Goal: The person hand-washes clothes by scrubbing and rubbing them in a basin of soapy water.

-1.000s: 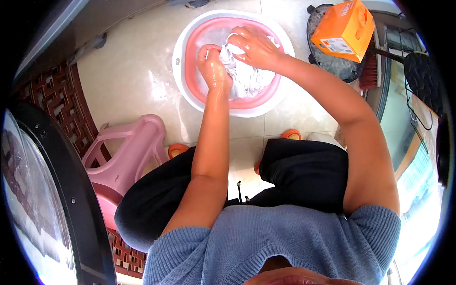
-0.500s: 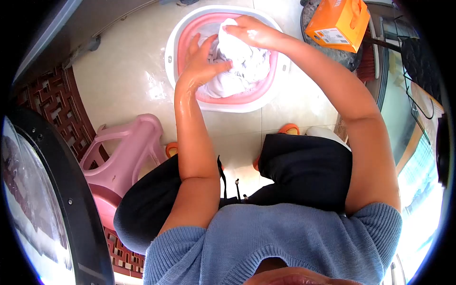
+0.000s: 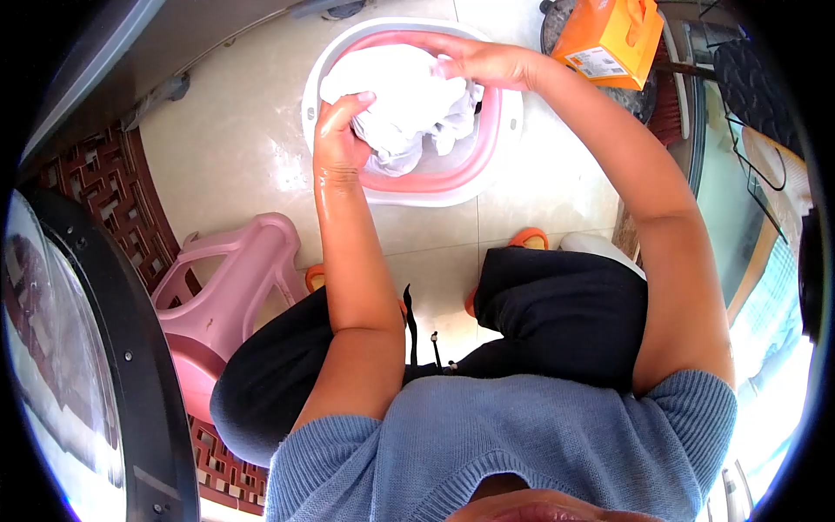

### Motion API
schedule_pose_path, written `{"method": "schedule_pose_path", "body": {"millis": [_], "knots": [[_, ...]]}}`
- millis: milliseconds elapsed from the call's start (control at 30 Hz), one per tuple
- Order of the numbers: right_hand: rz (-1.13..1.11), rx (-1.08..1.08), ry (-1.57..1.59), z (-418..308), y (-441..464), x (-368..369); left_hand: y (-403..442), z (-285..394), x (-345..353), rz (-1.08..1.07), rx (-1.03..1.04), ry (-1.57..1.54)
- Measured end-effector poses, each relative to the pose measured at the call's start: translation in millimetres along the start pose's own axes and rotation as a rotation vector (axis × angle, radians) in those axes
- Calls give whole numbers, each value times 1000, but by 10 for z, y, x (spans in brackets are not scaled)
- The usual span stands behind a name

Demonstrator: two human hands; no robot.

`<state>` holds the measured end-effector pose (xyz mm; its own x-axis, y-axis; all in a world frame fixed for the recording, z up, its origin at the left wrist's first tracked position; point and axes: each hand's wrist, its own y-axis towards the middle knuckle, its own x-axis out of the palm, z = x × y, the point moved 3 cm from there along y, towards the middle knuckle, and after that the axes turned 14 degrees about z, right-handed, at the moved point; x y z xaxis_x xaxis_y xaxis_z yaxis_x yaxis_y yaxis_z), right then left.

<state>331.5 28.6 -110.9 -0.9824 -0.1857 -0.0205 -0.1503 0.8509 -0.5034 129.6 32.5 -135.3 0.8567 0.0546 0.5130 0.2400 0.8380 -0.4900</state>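
Note:
A bunched white cloth, seemingly a wet garment, is lifted in the pink-and-white basin on the floor. My left hand grips its near left side, thumb on top and the other fingers hidden beneath. At the far right side, my right hand holds the same cloth, its thumb pressing on the fabric and its fingers reaching behind. Folds hang toward the basin's bottom, where some water shows. A small dark patch shows at the cloth's right edge.
An orange box stands on a dark round object at upper right. To the left are a pink plastic stool and a machine with a round glass door. Brown lattice panels lie behind the stool.
My left hand was spread open over the cloth and has closed on its left side. The cloth has been raised and spread leftward between both hands, uncovering the basin's right part.

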Motion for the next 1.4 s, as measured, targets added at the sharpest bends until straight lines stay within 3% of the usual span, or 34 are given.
{"method": "schedule_pose_path", "body": {"millis": [33,100,167,200,233,300,333,367,400,433,467,500,600,633,700,733,767,833,867,900,933,1000,1067,1133,1200,1233,1300,1333,1367,1400], "knots": [[37,-14,-75,-128,-119,53,-5,12,41,45,-54,-149],[-298,144,-131,2,-44,27,27,41,35,87,-107,-300],[-271,215,-69,177,35,50,112,44,-78,204,-237,-218],[-116,266,-57,242,56,30,100,73,-94,310,-220,17],[39,315,-44,297,86,-7,166,38,-180,311,-220,16],[51,378,-118,392,172,-17,277,45,-302,342,-58,714],[58,210,-456,450,250,-27,302,45,-322,365,140,1120],[64,30,-789,512,302,-16,253,-19,-239,369,137,1121],[134,-268,-884,502,264,60,203,-57,-116,438,300,1246],[128,-265,-883,557,247,90,166,-85,-21,506,464,1366],[158,-396,-1010,504,189,189,182,-197,-17,461,645,1278],[188,-528,-1135,459,138,281,185,-282,-24,462,637,1279],[112,-366,-1302,632,174,385,200,-574,-45,442,852,1756],[48,-290,-1319,583,192,402,300,-681,-124,443,850,1755],[107,-295,-1227,656,320,374,507,-873,-265,255,362,1601],[168,-308,-1136,687,396,340,530,-889,-303,324,198,1434],[172,-318,-1141,669,458,339,555,-899,-286,330,209,1429],[219,-277,-784,667,560,341,586,-929,-349,583,189,159],[367,-736,-820,622,423,438,592,-866,-351,583,198,154],[200,-703,-641,476,286,531,559,-801,-323,456,67,-53],[158,-802,-639,279,57,672,479,-738,-303,328,-69,-254],[55,-843,-726,186,-260,952,536,-887,-231,288,-23,-395],[21,-845,-772,206,-288,1036,383,-910,-153,267,52,-318],[180,-839,-745,310,-114,957,403,-1250,-364,158,248,-9],[267,-601,-811,399,170,686,313,-1193,-246,156,-60,-649],[315,-444,-876,396,279,531,246,-981,-68,437,-122,-456],[296,-499,-899,437,315,324,223,-791,-64,553,-64,-165],[273,-555,-923,468,316,276,213,-741,-115,562,-62,-164],[267,-553,-920,530,289,284,192,-628,-161,578,185,196],[317,-716,-1060,576,222,325,178,-550,-139,570,429,557]]}}
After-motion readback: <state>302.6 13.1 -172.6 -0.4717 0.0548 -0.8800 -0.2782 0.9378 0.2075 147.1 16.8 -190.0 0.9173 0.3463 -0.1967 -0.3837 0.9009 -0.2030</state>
